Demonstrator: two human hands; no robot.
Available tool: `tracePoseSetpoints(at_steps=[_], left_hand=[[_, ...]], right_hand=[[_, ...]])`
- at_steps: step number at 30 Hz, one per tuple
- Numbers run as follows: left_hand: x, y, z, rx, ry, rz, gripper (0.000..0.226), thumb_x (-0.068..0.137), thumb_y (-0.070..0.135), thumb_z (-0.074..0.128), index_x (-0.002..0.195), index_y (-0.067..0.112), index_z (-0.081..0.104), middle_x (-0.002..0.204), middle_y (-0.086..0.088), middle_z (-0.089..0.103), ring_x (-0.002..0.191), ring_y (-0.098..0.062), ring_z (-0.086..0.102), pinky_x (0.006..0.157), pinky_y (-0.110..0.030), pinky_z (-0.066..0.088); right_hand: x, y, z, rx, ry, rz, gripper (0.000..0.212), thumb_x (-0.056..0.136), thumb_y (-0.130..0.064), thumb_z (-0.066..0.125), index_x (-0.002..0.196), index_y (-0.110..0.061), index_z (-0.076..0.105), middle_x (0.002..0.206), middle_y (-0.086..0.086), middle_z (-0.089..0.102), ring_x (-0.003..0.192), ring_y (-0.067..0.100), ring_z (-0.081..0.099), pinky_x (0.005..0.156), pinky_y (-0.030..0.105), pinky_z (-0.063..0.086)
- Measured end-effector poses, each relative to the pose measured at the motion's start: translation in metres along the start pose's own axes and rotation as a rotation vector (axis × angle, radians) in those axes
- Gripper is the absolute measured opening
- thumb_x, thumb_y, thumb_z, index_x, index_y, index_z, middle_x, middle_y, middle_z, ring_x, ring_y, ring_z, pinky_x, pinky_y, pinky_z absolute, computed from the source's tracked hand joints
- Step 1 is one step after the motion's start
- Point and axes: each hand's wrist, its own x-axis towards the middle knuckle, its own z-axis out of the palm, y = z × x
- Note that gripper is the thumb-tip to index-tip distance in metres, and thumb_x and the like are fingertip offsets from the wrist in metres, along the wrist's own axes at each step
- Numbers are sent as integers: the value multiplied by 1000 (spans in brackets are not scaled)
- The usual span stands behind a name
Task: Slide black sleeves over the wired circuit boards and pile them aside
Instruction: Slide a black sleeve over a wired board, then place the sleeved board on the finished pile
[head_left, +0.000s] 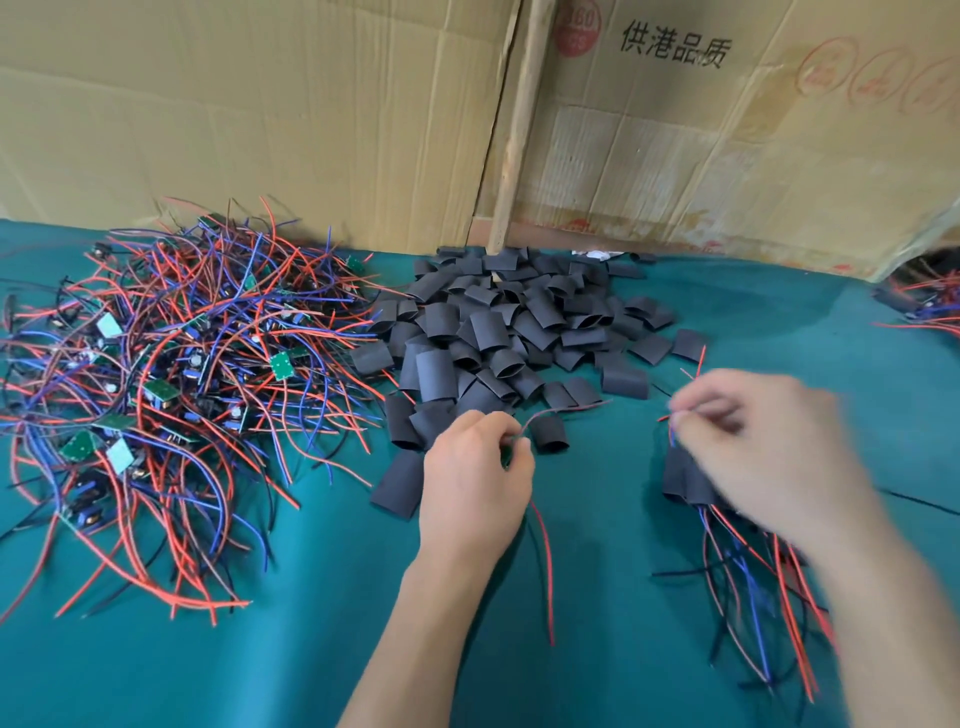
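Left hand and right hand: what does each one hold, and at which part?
Left hand grips a wired board by its wires. Right hand pinches wire ends; blur hides more.

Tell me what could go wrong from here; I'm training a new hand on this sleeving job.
1. The left hand grips a wired item whose red wire trails loose; it may snag the nearby black sleeves.
2. The right hand pinches wires right above the finished pile; lifting could drag sleeved boards along.
3. The tangled unsleeved boards could come up several at once.

Black sleeves (498, 332) heaped centrally; bare wired circuit boards (171, 374) tangled left.
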Motion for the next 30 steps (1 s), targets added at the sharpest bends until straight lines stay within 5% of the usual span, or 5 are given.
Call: tracePoseSetpoints(at_steps=[5, 9, 18, 25, 30], left_hand=[[6, 0, 0, -273, 137, -118, 11, 91, 8, 68, 96, 14, 76, 91, 1, 73, 77, -5, 64, 75, -7, 46], [8, -2, 2, -481, 62, -249, 11, 95, 10, 64, 94, 14, 75, 82, 3, 74, 77, -17, 73, 76, -37, 61], [5, -1, 8, -457, 0, -210, 19, 97, 13, 61, 94, 29, 70, 76, 15, 71, 58, -6, 71, 57, -36, 60], [0, 0, 11, -232, -52, -11, 16, 93, 24, 63, 102, 28, 75, 73, 12, 72, 66, -9, 71, 73, -36, 59], [-2, 3, 11, -142, -33, 131, 14, 92, 28, 59, 98, 28, 72, 80, 6, 71, 67, -19, 70, 67, -40, 57]], right_hand=[[1, -41, 80, 28, -222, 54, 41, 83, -53, 75, 115, -30, 64, 107, -7, 67, 107, 22, 60, 88, 36, 48], [0, -45, 106, 13, -72, 16, 39, 86, -47, 76, 114, -22, 65, 106, 0, 63, 106, 29, 60, 83, 39, 47], [-9, -32, 97, -12, -30, -213, 29, 90, -19, 72, 119, -25, 72, 91, 1, 62, 91, 31, 63, 71, 35, 41], [7, -16, 60, 966, 382, 118, 20, 90, -5, 71, 92, -25, 70, 79, -12, 73, 71, 17, 76, 74, 34, 62], [6, -12, 39, 1123, 584, 84, 10, 85, -21, 78, 88, -27, 70, 89, -3, 74, 80, 20, 70, 78, 39, 58]])
